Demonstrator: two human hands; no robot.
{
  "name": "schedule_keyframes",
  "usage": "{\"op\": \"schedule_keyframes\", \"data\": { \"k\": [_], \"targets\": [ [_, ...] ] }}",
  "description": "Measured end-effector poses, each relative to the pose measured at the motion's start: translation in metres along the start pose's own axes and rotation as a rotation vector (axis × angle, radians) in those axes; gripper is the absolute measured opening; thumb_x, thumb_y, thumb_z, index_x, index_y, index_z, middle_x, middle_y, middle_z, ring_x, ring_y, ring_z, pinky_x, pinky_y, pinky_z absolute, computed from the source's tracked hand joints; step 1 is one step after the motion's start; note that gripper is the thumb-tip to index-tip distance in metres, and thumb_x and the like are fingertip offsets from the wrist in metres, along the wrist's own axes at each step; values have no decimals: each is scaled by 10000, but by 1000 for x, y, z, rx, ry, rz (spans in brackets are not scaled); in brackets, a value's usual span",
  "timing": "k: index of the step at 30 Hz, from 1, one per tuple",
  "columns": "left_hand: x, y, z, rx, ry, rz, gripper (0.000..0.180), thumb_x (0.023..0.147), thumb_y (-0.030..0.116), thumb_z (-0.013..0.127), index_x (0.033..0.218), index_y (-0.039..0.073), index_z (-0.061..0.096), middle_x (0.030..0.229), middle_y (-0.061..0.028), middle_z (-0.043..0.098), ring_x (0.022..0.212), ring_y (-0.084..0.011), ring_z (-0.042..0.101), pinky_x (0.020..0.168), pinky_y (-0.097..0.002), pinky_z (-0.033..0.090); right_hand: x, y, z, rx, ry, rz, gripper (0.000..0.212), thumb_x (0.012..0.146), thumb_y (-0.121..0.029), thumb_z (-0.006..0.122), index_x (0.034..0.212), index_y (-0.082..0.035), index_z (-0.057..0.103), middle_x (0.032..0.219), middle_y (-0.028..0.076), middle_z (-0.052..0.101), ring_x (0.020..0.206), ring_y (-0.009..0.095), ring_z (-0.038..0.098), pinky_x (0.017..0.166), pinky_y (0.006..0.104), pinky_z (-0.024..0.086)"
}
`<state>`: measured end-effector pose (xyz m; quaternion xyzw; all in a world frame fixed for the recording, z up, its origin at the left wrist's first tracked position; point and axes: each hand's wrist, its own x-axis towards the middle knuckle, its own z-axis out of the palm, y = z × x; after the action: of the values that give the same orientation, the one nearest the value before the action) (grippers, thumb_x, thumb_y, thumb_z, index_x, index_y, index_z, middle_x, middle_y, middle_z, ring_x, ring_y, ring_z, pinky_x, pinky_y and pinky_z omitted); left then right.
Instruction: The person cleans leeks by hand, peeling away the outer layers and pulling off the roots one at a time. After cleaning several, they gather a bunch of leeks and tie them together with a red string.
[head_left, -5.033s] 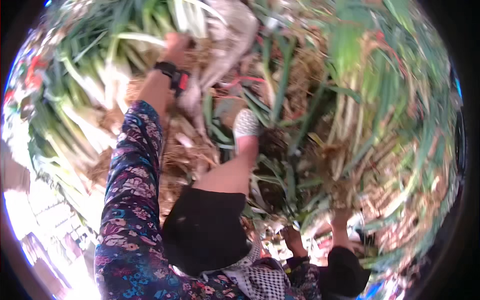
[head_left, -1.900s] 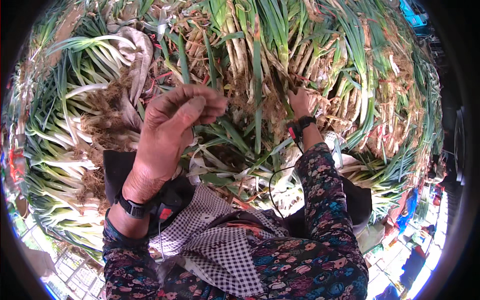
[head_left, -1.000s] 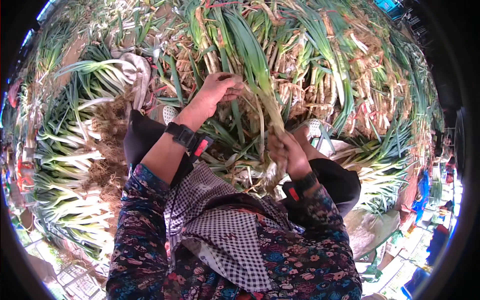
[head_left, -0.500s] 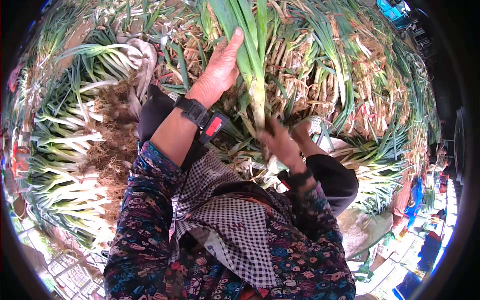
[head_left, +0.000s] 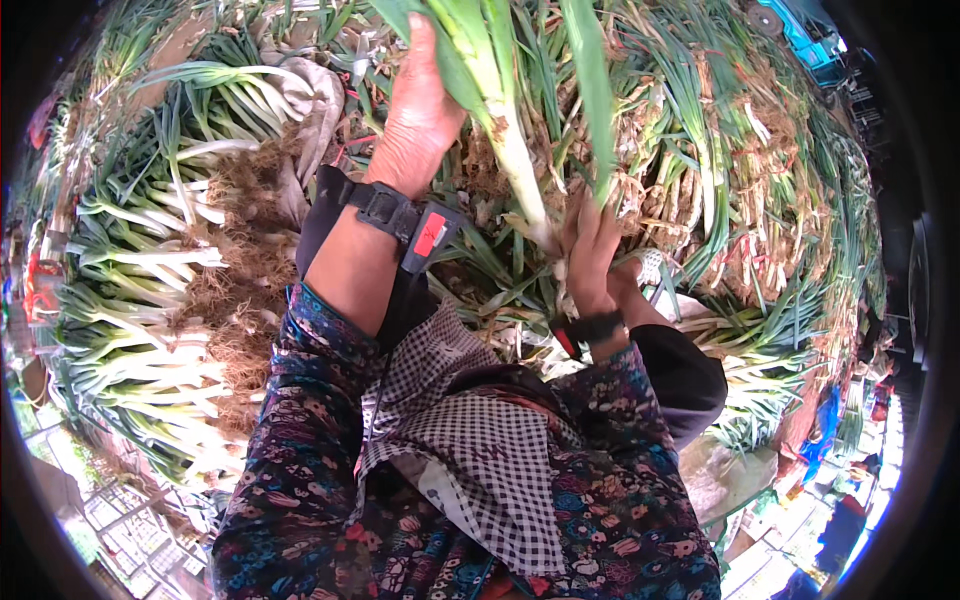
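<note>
Single leek (head_left: 522, 170), lifted clear of the heap in front of the torso, between both hands. Slants from upper left down to the right. Firm, smooth, pale cylindrical shaft, fanning into broad, flat green leaves, cut off at top of view. Held at the leafy part by the left hand (head_left: 415, 125): thumb along the near side, other fingers hidden behind, closed firmly enough to carry it.

Right hand (head_left: 593, 250) just beside the lower shaft, fingers almost straight and close together. Long strap-like leaf (head_left: 594, 95) reaching down to those fingertips. Can't tell if pinching it, or if touching the shaft. Lower end of leek hard to make out.

To the left: row of leeks (head_left: 150, 330), glossy white stalks, wiry brown roots (head_left: 245, 290) matted together and facing inward. Crumpled greyish cloth (head_left: 322, 110) above. To the right: leek bundles (head_left: 690, 180), papery, dry outer skins, red ties in places. Lower right: pale, wrinkled sack (head_left: 735, 480), can't tell contents.

Closest in: black-and-white gingham apron (head_left: 480, 440), floral sleeves (head_left: 310, 430), black wrist straps (head_left: 385, 210).
</note>
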<state>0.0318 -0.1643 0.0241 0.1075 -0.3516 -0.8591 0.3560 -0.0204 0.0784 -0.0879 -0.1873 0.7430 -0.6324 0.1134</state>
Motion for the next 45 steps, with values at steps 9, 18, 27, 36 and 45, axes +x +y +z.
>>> {"op": "schedule_keyframes", "data": {
  "k": [9, 18, 27, 36, 45],
  "targets": [
    [-3, 12, -9, 7, -34, -91, 640, 895, 471, 585, 1350, 63, 398, 1294, -88, 499, 1208, -241, 460, 1035, -429, 356, -47, 90, -98, -801, -344, -198, 271, 858, -104, 516, 1108, -2, 537, 996, 242, 576, 921, 436, 565, 799, 524, 424],
    [-18, -49, 16, -88, -124, -74, 622, 883, 422, 623, 1343, 70, 395, 1254, -72, 513, 1164, -209, 482, 1018, -402, 371, 33, -86, 66, -852, -50, -445, 442, 798, -127, 677, 1171, 11, 485, 1192, 247, 512, 1008, 395, 554, 855, 434, 463],
    [-8, -45, 5, 30, -48, -76, 817, 796, 206, 753, 1391, 28, 222, 1229, -134, 507, 1071, -217, 534, 874, -389, 483, 40, -75, 60, -270, -87, -451, 238, 812, -68, 675, 1009, 11, 567, 874, 189, 619, 777, 320, 614, 698, 384, 479],
    [-10, -27, 12, -9, -96, -1, 539, 834, 270, 684, 1224, 14, 413, 1011, -102, 597, 876, -200, 609, 750, -351, 537, 30, -67, 50, 1124, 26, 401, 123, 950, -161, 548, 971, -56, 608, 845, 20, 625, 728, 109, 564, 658, 242, 471],
    [-2, 17, 6, -187, -262, 14, 771, 846, 711, 415, 1280, 76, 460, 1139, -160, 592, 887, -234, 589, 774, -363, 506, -49, 112, -66, -995, -485, -29, 214, 858, -163, 532, 1021, -25, 529, 771, 205, 607, 704, 395, 582, 621, 500, 482]
  ]
}}
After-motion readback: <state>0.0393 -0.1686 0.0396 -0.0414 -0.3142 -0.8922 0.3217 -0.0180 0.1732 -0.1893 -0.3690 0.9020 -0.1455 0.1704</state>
